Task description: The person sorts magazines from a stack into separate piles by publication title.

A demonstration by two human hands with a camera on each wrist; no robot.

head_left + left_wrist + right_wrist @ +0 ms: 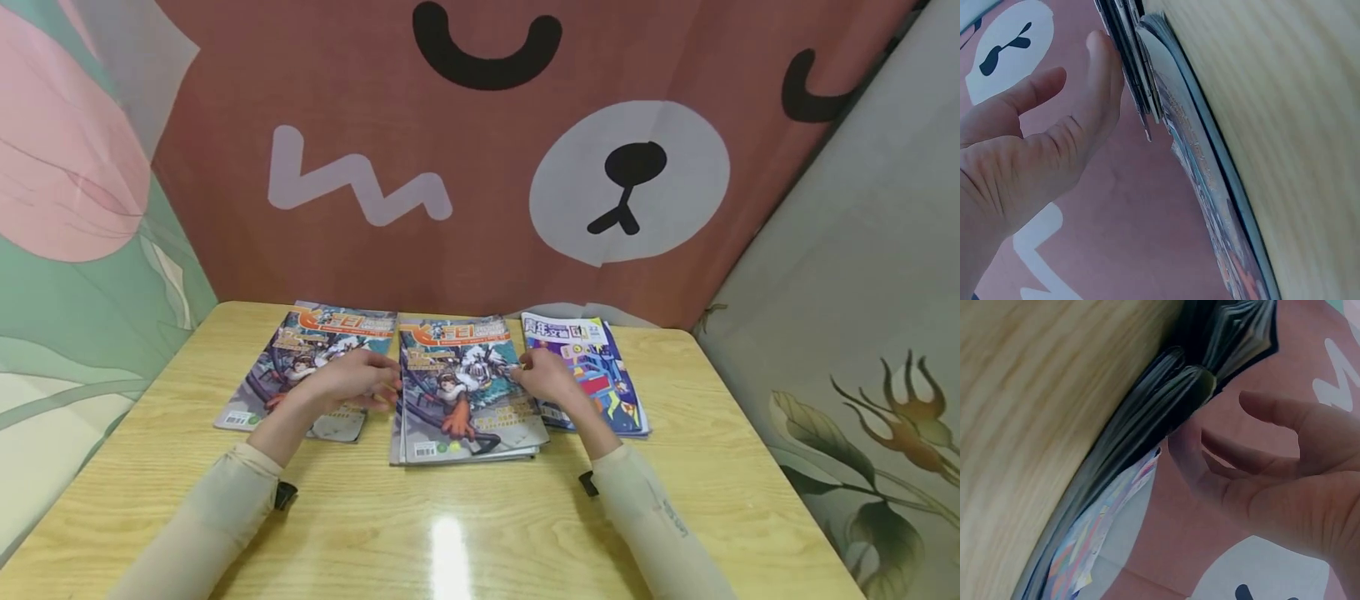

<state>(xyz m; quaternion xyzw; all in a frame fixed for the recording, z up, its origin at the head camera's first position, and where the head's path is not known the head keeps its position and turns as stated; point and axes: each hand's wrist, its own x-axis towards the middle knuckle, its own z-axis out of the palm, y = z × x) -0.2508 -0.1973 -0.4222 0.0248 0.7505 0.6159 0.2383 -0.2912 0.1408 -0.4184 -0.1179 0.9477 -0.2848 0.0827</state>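
A pile of comic magazines (461, 383) lies in the middle of the table, the top cover showing a grey scene with orange lettering; its lower copies stick out a little at the left and bottom edges. At the pile's left edge is my left hand (356, 379), and in the left wrist view its fingers (1105, 81) are extended beside the magazine edges, thumb apart. My right hand (546, 375) is on the opposite side, fingertips right at the pile's right edge. In the right wrist view its fingers (1194, 462) are loosely bent beside the page edges.
To the left lie more copies of the same comic magazine (251, 387), partly behind the left forearm. A purple and blue magazine pile (592, 371) lies on the right, partly covered by the right hand. The wooden table (360, 533) backs onto a curtain (480, 267) with a bear face.
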